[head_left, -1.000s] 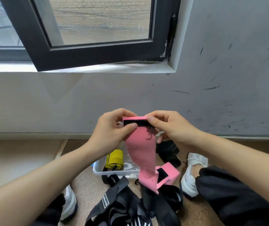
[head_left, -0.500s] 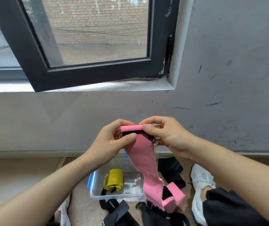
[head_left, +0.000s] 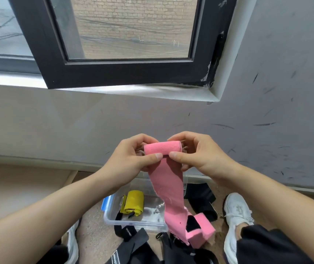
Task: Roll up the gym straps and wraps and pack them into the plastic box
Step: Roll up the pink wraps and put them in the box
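I hold a pink wrap (head_left: 166, 180) up in front of the wall, its top end rolled into a short tube. My left hand (head_left: 131, 157) pinches the roll's left part and my right hand (head_left: 196, 153) pinches its right part, thumbs on the front. The loose tail hangs down to a folded end with a black patch. Below stands a clear plastic box (head_left: 133, 223) with a rolled yellow strap (head_left: 133, 205) inside. Black straps (head_left: 133, 246) lie in a heap in front of the box.
A grey wall and a black-framed window (head_left: 125, 73) rise straight ahead. My white shoes (head_left: 236, 214) sit either side of the box on the speckled floor. A black piece of fabric (head_left: 200, 197) lies right of the box.
The top of the pink wrap has been rolled over, hiding the black strip that showed before. The camera has tilted, so the box sits fuller in view.
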The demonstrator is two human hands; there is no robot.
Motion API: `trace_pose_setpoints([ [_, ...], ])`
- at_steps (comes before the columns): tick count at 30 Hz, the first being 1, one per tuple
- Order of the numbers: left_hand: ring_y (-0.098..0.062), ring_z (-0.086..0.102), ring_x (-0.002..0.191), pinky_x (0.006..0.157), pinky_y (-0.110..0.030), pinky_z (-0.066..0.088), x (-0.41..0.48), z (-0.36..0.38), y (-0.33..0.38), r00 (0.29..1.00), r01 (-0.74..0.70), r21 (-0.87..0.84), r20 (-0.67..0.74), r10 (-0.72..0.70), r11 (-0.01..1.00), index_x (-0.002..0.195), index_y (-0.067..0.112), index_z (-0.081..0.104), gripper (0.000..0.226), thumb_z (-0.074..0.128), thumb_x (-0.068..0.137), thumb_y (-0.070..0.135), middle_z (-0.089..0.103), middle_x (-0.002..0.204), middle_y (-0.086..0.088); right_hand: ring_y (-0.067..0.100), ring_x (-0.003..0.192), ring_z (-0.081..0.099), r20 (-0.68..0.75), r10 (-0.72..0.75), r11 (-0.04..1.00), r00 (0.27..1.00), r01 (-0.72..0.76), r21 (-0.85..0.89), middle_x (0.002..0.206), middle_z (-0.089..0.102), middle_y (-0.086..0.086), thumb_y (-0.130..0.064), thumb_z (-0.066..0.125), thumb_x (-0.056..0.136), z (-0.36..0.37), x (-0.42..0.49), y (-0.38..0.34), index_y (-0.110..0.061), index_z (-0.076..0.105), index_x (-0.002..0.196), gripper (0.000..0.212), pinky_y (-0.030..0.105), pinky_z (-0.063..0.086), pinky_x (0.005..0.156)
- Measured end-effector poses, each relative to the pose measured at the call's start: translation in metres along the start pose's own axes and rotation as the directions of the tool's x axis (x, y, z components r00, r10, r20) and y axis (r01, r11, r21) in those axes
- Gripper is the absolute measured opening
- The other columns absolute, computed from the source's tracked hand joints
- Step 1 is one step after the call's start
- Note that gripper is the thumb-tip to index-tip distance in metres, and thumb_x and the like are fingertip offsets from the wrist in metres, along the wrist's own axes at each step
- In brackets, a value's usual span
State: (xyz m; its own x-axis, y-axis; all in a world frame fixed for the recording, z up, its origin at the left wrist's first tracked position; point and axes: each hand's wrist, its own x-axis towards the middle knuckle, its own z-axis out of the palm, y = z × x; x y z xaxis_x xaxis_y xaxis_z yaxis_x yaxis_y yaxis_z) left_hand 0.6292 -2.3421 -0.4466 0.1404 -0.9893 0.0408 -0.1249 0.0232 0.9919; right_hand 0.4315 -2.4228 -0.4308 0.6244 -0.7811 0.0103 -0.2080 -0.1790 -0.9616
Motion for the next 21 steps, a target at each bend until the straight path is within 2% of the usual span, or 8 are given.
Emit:
trace_pose_setpoints([
  [3,-0.007,0.063,0.068,0.059,-0.019,0.051,-0.002,0.002,0.003,0.996,-0.085,0.008,-0.023,0.085,0.996,0.103,0.007,0.068,0.021,0.076,0.086,-0.003,0.067,0.082,-0.004,0.022,0.094,0.073,0.062,0.046,0.999,0.997,-0.047,0.005,0.107,0.075,0.012,-0.027,0.067,0.097,0.001,-0.005,-0.001,-0.016,0.072,0.118,0.024,0.034,0.062,0.066],
  [5,-0.017,0.066,0.073,0.064,-0.023,0.053,-0.003,0.003,0.002,0.977,-0.202,0.092,-0.048,0.207,0.975,0.101,0.015,0.07,0.023,0.079,0.085,0.002,0.069,0.087,-0.008,0.019,0.089,0.072,0.072,0.047,0.998,0.996,-0.05,0.037,0.107,0.075,0.01,-0.032,0.062,0.099,0.002,-0.009,-0.004,-0.016,0.072,0.12,0.028,0.036,0.062,0.063],
  [7,-0.029,0.068,0.081,0.067,-0.026,0.053,-0.004,0.004,0.001,0.951,-0.285,0.152,-0.075,0.299,0.946,0.099,0.021,0.07,0.025,0.08,0.083,0.005,0.071,0.089,-0.004,0.016,0.085,0.072,0.048,0.014,0.998,0.999,-0.017,0.06,0.1,0.075,0.009,-0.029,0.061,0.099,0.001,-0.012,-0.008,-0.012,0.072,0.118,0.028,0.035,0.061,0.059],
  [10,-0.03,0.066,0.083,0.065,-0.019,0.047,-0.006,0.005,0.004,0.934,-0.327,0.19,-0.082,0.347,0.926,0.101,0.024,0.07,0.031,0.081,0.084,0.001,0.071,0.091,-0.003,0.018,0.081,0.07,0.017,-0.042,0.997,0.999,0.041,0.068,0.095,0.072,0.019,-0.02,0.064,0.098,-0.003,-0.015,-0.012,-0.006,0.07,0.115,0.023,0.03,0.058,0.054],
  [12,-0.025,0.066,0.081,0.066,-0.02,0.05,-0.007,0.004,0.008,0.953,-0.286,0.176,-0.051,0.299,0.942,0.107,0.022,0.069,0.032,0.081,0.084,0.003,0.071,0.094,-0.007,0.018,0.076,0.067,0.007,-0.059,0.995,0.998,0.058,0.085,0.088,0.07,0.017,-0.015,0.066,0.097,-0.005,-0.017,-0.013,-0.005,0.069,0.113,0.02,0.026,0.055,0.05],
  [16,-0.016,0.073,0.093,0.072,-0.029,0.058,-0.012,0.0,0.016,0.99,-0.036,0.097,0.137,0.022,0.995,0.118,0.021,0.069,0.023,0.069,0.095,0.02,0.077,0.104,-0.005,0.016,0.069,0.062,-0.025,-0.071,0.989,0.997,0.074,0.129,0.085,0.067,0.014,-0.009,0.068,0.094,-0.008,-0.02,-0.011,-0.004,0.069,0.113,0.02,0.024,0.051,0.047],
  [18,-0.015,0.073,0.093,0.075,-0.033,0.059,-0.015,0.002,0.019,0.984,0.012,0.064,0.176,-0.023,0.998,0.12,0.02,0.07,0.026,0.063,0.097,0.031,0.077,0.106,-0.006,0.013,0.064,0.06,-0.052,-0.085,0.986,0.995,0.092,0.138,0.083,0.068,0.013,-0.004,0.069,0.092,-0.009,-0.021,-0.01,-0.003,0.071,0.114,0.022,0.023,0.05,0.047],
  [21,-0.013,0.068,0.083,0.068,-0.027,0.059,-0.013,0.007,0.021,0.988,0.049,0.012,0.143,-0.05,0.999,0.112,0.014,0.072,0.039,0.057,0.094,0.045,0.074,0.099,-0.011,0.013,0.063,0.061,-0.065,-0.1,0.987,0.993,0.107,0.118,0.081,0.071,0.016,0.001,0.072,0.088,-0.011,-0.024,-0.007,-0.003,0.073,0.113,0.026,0.022,0.05,0.049],
])
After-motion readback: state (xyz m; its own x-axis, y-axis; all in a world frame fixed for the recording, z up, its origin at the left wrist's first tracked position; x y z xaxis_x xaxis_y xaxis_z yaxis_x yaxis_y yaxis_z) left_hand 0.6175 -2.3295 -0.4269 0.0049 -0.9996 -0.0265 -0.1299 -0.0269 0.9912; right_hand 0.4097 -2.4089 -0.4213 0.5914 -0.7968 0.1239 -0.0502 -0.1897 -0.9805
